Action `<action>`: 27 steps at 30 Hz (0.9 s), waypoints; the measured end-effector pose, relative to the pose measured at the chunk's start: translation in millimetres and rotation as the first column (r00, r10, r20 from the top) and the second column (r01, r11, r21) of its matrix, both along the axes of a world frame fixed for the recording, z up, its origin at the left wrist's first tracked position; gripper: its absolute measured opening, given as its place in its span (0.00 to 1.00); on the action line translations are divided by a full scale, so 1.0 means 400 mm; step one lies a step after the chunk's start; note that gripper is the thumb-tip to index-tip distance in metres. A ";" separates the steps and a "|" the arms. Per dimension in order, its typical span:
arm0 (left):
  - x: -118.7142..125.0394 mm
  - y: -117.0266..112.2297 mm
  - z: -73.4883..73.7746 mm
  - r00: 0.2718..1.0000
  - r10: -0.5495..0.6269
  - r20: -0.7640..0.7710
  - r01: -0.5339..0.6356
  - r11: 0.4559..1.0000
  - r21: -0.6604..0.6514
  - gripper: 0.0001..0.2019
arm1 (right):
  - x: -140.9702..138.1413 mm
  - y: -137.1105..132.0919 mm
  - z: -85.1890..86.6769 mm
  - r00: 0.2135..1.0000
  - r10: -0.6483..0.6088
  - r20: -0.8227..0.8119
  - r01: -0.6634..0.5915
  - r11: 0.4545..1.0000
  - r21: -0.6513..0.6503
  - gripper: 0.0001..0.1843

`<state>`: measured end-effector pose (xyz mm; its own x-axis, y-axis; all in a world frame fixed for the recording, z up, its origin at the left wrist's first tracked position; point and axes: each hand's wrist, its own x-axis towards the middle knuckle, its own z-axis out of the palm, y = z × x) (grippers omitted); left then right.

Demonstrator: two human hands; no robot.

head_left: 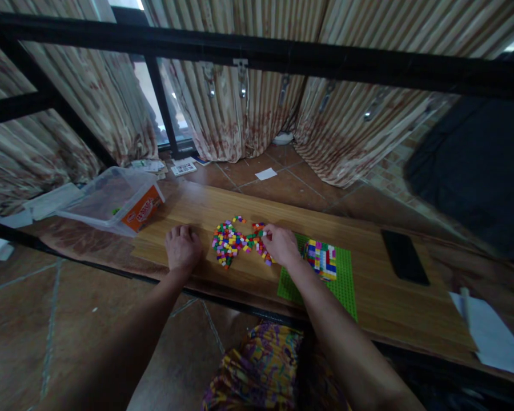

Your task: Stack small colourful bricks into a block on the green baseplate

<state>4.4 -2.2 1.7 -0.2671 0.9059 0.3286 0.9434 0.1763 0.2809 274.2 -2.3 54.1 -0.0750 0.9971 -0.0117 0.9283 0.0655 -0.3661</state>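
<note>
A heap of small coloured bricks [231,240] lies on the low wooden table [381,297]. My left hand [182,248] rests palm down on the wood just left of the heap, fingers loosely curled. My right hand [280,244] reaches into the right side of the heap, fingertips pinched on a small white brick [264,233]. To the right of that hand lies a green baseplate [342,279] with a patch of coloured bricks [322,258] built on it.
A clear plastic tub [115,200] with an orange label stands at the table's left end. A black phone [404,257] lies to the right, white paper [492,337] beyond it. Curtains and a black metal frame [257,54] stand behind.
</note>
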 end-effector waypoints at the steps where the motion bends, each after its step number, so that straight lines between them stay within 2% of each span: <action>1: 0.000 0.000 0.000 1.000 -0.005 0.001 0.005 1.000 0.004 0.19 | 0.001 -0.012 0.002 0.998 -0.009 -0.057 0.010 1.000 0.013 0.11; 4: 0.000 0.001 -0.004 1.000 -0.015 0.014 0.015 1.000 0.018 0.18 | 0.000 -0.064 0.001 0.948 -0.006 -0.319 0.022 0.999 0.048 0.07; 6: -0.003 0.004 -0.008 0.999 -0.021 0.037 0.020 0.999 0.035 0.17 | -0.004 -0.113 -0.005 0.873 -0.007 -0.487 0.036 0.998 0.050 0.05; 9: -0.018 0.007 -0.007 0.992 -0.035 0.122 0.025 0.996 0.084 0.16 | -0.004 -0.199 -0.015 0.757 -0.013 -0.653 0.041 0.999 0.028 0.06; 12: -0.026 -0.012 0.014 0.969 -0.057 0.241 0.004 0.977 0.213 0.18 | 0.011 -0.282 -0.013 0.680 -0.061 -0.731 0.062 0.998 -0.025 0.06; 15: 0.020 -0.079 0.060 0.899 -0.118 0.422 -0.046 0.932 0.360 0.21 | 0.039 -0.347 0.008 0.680 -0.110 -0.725 0.077 0.994 -0.078 0.06; 17: 0.093 -0.154 0.097 0.746 -0.191 0.638 -0.017 0.952 0.305 0.22 | 0.056 -0.377 0.029 0.698 -0.131 -0.704 0.086 0.991 -0.100 0.06; 19: 0.188 -0.240 0.128 0.513 -0.249 0.821 0.197 0.966 0.169 0.23 | 0.069 -0.399 0.050 0.712 -0.143 -0.687 0.091 0.990 -0.110 0.06; 21: 0.283 -0.314 0.147 0.311 -0.144 0.939 0.398 0.917 0.009 0.21 | 0.078 -0.413 0.066 0.723 -0.143 -0.676 0.092 0.990 -0.110 0.07; 22: 0.324 -0.340 0.151 0.229 -0.085 0.970 0.456 0.889 -0.030 0.20 | 0.081 -0.418 0.071 0.728 -0.132 -0.672 0.083 0.991 -0.104 0.08; 24: 0.385 -0.367 0.152 0.120 -0.022 0.993 0.540 0.841 -0.047 0.18 | 0.088 -0.427 0.077 0.743 -0.096 -0.663 0.066 0.995 -0.071 0.11; 27: 0.430 -0.366 0.151 0.034 0.026 0.999 0.566 0.823 -0.041 0.15 | 0.102 -0.439 0.079 0.746 -0.074 -0.661 0.074 0.997 -0.029 0.12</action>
<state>176.5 -148.6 61.9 0.2331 0.9252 -0.2996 -0.0999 0.3292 0.9390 315.1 -177.9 85.7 0.0097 0.9999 0.0122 0.4555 0.0064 -0.8902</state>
